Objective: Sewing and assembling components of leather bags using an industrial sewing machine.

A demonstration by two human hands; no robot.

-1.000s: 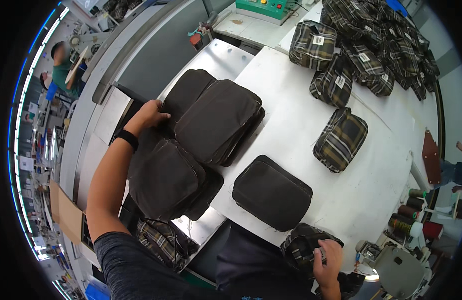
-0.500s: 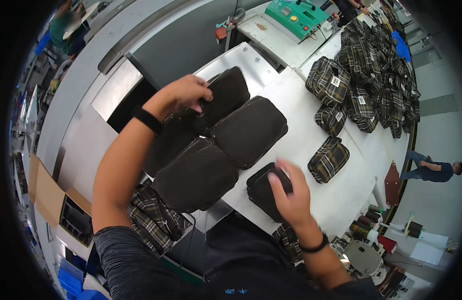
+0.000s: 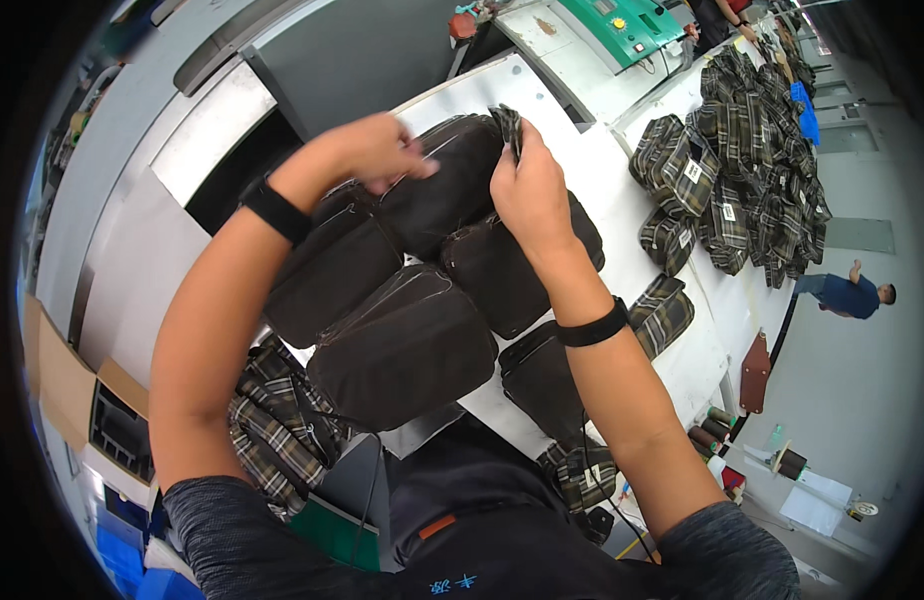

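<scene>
Several dark brown fabric bags lie close together on the white table. At the far end lies one bag (image 3: 452, 165), with both hands at it. My right hand (image 3: 534, 195) pinches a plaid fabric edge (image 3: 508, 130) at this bag's right end. Over its left part hovers my left hand (image 3: 387, 155), slightly blurred, fingers apart and holding nothing I can see. Nearer me are a left bag (image 3: 337, 265), a front bag (image 3: 407, 350) and a right bag (image 3: 502, 270), the last partly behind my right forearm. A smaller dark bag (image 3: 542, 385) sits below that forearm.
Plaid bags (image 3: 752, 150) are heaped at the far right. One plaid bag (image 3: 662, 315) lies beside my right forearm, and plaid fabric (image 3: 282, 410) hangs at the lower left. A green machine (image 3: 627, 30) stands at the back. Thread spools (image 3: 712, 430) stand at the right; a person (image 3: 847, 293) is beyond.
My right hand has moved from the smaller dark bag up to the far bag and taken hold of plaid fabric there. My left hand has lifted slightly off that bag's left edge.
</scene>
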